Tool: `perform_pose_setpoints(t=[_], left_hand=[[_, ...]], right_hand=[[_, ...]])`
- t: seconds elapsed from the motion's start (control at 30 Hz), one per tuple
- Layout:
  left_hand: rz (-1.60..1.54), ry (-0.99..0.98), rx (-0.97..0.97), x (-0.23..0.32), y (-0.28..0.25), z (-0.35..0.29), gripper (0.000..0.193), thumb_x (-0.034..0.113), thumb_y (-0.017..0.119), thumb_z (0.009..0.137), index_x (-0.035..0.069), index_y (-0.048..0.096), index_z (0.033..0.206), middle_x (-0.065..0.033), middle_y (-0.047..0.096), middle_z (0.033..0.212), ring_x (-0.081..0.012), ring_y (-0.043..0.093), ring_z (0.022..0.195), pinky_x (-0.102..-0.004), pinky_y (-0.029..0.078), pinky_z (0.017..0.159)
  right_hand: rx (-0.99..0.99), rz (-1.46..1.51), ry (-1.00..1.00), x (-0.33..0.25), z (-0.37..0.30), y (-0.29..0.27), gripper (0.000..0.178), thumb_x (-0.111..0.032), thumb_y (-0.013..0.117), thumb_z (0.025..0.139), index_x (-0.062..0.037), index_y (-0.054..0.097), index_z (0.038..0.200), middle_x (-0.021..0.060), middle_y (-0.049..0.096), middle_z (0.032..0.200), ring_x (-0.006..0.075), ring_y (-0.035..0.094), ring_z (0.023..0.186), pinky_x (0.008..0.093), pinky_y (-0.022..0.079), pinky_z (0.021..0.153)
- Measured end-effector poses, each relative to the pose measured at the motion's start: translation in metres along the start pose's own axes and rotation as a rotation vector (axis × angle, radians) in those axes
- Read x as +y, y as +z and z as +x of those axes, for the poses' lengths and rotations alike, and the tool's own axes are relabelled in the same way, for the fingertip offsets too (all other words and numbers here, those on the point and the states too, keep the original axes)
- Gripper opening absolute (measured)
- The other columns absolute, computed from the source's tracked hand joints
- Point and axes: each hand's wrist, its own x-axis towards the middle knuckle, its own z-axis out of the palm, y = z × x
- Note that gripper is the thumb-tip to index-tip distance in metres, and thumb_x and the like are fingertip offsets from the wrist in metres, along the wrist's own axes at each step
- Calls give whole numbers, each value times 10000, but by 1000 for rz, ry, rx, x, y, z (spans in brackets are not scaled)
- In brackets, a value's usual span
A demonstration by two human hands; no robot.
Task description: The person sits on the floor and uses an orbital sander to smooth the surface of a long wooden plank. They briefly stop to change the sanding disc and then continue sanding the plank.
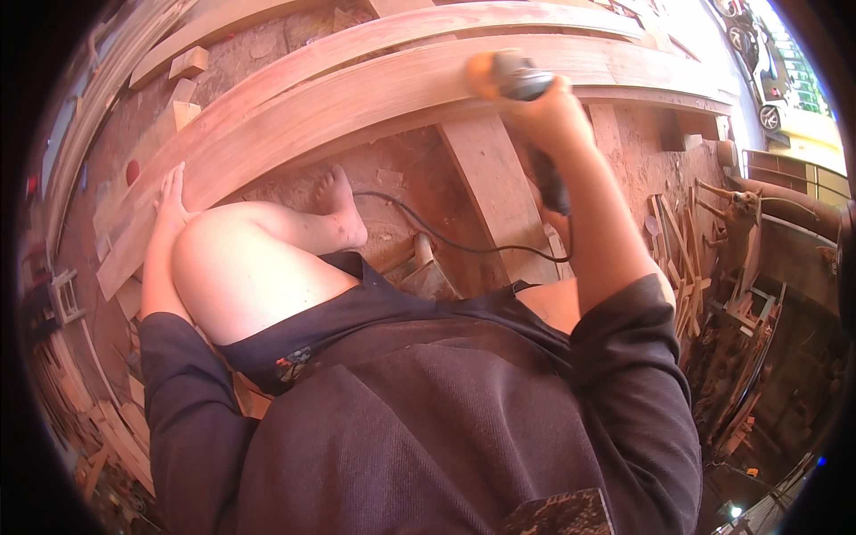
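Observation:
A long, pale reddish wooden plank (374,94) lies across the work area in front of me, resting over crosswise timbers. My right hand (551,116) is wrapped round a yellow-and-black corded power tool (508,75), held at the plank's upper face right of the middle. Motion blur hides the tool's working end, so contact with the wood is unclear. On the plank's left part lies my left hand (171,198), fingers stretched out and holding nothing, beside my bent knee. A dark cord (464,245) loops below the tool.
A second long board (392,31) lies just beyond the plank. Crosswise under them runs a wide timber (490,187). My bare foot (339,209) rests near the plank's near edge. Scrap wood (678,259) and a brown dog-like shape (742,209) are at right; stacked lumber (116,437) lies left.

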Motion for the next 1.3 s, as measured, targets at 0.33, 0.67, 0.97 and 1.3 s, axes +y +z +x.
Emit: perform_pose_setpoints(t=[0.33, 0.67, 0.97, 1.3], left_hand=[[7, -17, -12, -1, -2, 1, 1391, 354, 981, 547, 340, 179, 1683, -91, 220, 1738, -325, 164, 1617, -747, 177, 1189], [-1, -11, 6, -3, -3, -8, 1353, 345, 975, 586, 317, 188, 1686, -94, 208, 1747, -306, 138, 1627, -732, 111, 1210], [-23, -6, 17, 23, -8, -11, 1365, 359, 981, 562, 310, 202, 1682, -41, 228, 1739, -298, 153, 1618, -738, 143, 1202], [42, -46, -18, 15, -5, 1, 1398, 368, 978, 543, 313, 175, 1686, -47, 218, 1743, -316, 145, 1620, -758, 173, 1185]], right_hand=[[-210, -41, -172, -37, -44, -2, 860, -564, 831, 744, 10, 506, 1295, 251, 731, 1155, 397, 724, 1094, 462, 564, 941], [116, 46, 90, 99, 44, -50, 1059, -582, 881, 722, 169, 458, 1337, 287, 712, 1130, 330, 731, 1032, 402, 579, 870], [31, 77, 50, 16, 23, -18, 1150, -698, 871, 657, 156, 513, 1338, 303, 681, 1236, 352, 692, 1164, 424, 563, 944], [-284, -13, -259, -129, -57, 34, 772, -481, 812, 780, 17, 494, 1276, 233, 739, 1148, 367, 735, 1093, 433, 569, 958]])
